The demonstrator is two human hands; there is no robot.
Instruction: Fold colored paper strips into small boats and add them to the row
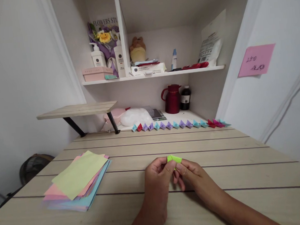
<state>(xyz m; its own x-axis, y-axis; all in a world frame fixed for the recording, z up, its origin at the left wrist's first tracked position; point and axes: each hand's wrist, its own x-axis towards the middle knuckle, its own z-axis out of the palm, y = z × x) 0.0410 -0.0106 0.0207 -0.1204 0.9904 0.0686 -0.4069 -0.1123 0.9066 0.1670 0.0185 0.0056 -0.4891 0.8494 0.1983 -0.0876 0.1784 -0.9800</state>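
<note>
A small folded piece of bright green paper (174,158) is held just above the table, between both hands. My left hand (158,173) is closed on its left side, the thumb pressed against the near face. From the other side my right hand (191,172) pinches the same paper, with thumb and forefinger near its right end. The lower part of the paper is covered by my thumbs. Several small folded paper boats (169,125) in blue, purple, red and pink stand in a row along the table's far edge.
Coloured paper sheets (79,175) lie in a loose stack on the left of the slatted table (126,210). Behind it are a small raised shelf (78,110), a red jug (172,99) and a dark bottle (185,98). A pink note (256,60) is on the right wall.
</note>
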